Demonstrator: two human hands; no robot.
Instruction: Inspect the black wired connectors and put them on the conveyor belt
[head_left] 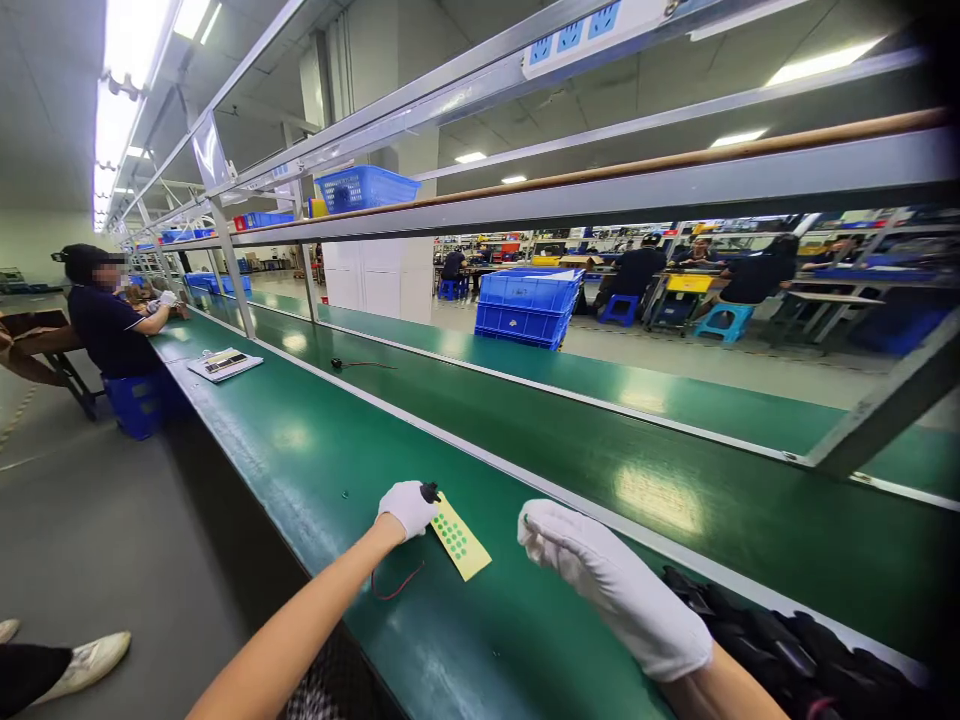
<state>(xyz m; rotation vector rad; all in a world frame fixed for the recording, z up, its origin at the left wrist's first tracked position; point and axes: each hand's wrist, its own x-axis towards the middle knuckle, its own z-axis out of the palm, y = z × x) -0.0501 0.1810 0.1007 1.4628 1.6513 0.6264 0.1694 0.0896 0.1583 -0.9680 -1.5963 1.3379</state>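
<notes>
My left hand [407, 508], in a white glove, is closed around a small black part [430, 492] whose body is mostly hidden by the fingers. A thin red wire [397, 590] trails below that hand over the green bench. Right beside the hand lies a yellow sheet [471, 568] bearing rows of round green stickers [452, 535]. To the right of the sheet, my right hand [577, 550], also gloved in white, is held above the bench with its fingers bent and pressed together. A tiny greenish spot shows at its fingertips, too small to name.
Several black parts [780, 640] are heaped at the right. Another black part with a wire [337, 364] lies on the strip beyond the divider. Papers [225, 364] rest farther left, near a seated co-worker [109, 320]. Metal posts [232, 265] and a shelf rail rise above the bench.
</notes>
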